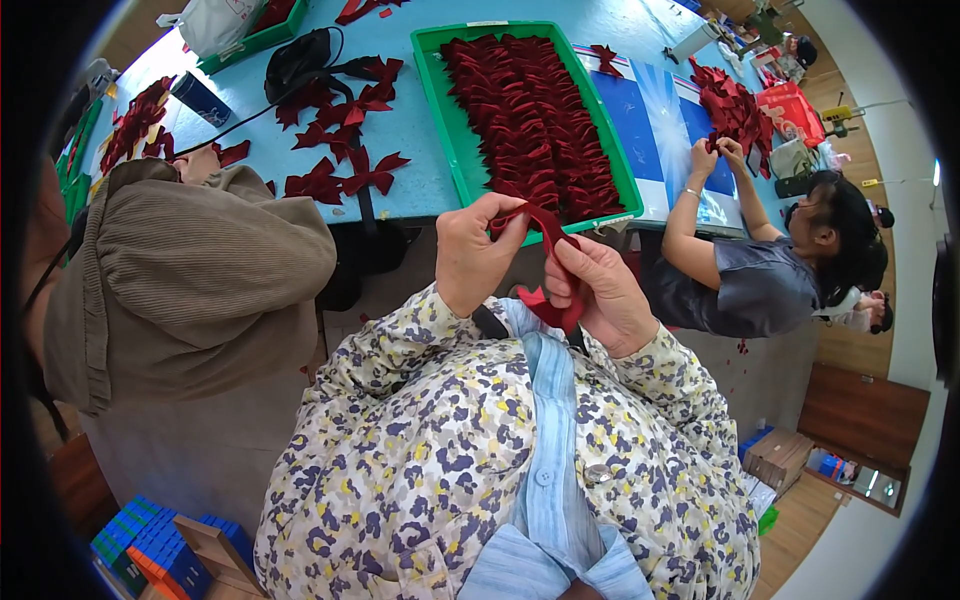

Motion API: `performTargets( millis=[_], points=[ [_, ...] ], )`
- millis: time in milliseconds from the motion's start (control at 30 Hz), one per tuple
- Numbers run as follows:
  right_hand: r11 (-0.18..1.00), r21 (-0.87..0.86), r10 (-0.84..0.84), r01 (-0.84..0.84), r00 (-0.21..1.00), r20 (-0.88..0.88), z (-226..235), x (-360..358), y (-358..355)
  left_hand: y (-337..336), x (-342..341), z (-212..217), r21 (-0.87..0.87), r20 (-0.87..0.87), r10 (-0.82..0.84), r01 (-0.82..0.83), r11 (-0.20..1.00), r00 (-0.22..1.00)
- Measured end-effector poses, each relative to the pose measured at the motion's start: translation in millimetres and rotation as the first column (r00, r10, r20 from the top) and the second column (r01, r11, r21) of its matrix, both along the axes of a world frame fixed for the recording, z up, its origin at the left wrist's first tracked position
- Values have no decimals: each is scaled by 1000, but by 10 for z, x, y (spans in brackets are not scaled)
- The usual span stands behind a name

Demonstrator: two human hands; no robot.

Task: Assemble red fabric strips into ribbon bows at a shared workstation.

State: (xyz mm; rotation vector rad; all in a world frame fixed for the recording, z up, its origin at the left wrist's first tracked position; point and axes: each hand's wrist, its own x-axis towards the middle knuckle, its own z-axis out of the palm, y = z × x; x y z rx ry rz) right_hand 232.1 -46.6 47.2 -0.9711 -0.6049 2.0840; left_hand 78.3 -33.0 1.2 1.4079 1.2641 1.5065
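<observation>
Between my two hands, in front of my chest, is a dark red velvet ribbon point(546, 222), looped at the top with its tail hanging down. My left hand point(474, 252) pinches one side of the loop between thumb and fingers. My right hand point(606, 296) closes round the other side, lower down, and the tail point(552, 312) shows beside its fingers. Just beyond my hands, a green tray point(445, 140) on the table holds packed rows of dark red bows point(530, 120).
Loose red bows point(345, 180) lie on the blue table point(425, 205) left of the tray, by a black bag point(298, 65). A person in brown point(200, 280) sits at my left. At my right, a co-worker point(770, 260) handles ribbon by a red pile point(735, 110).
</observation>
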Motion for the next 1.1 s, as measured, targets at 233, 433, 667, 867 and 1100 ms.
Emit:
performTargets(
  millis=[233, 433, 667, 867, 1100],
  points=[
    [998, 63, 14, -14, 1000, 8, 32, 8, 72, -44, 12, -10, -10, -62, 10, -10, 1000, 998],
    [993, 108, 32, -44, 994, 106, 5, -2, 68, 0, -43, -9, 19, -10, 14, -14, 1000, 1000],
    [878, 477, -184, -33, 897, 402, 110, 27, 28, 45, -58, -2, 28, -8, 37, -37, 999, 999],
    [725, 647, -286, -236, 752, 594, 91, 92, 41, 67, -26, -19, 36, -5, 37, -37, 999, 999],
    [528, 764, -471, -371, 621, 626, 77, 111, 94, 47, -35, 55, -2, -33, 25, -25, 1000, 999]
  ],
)
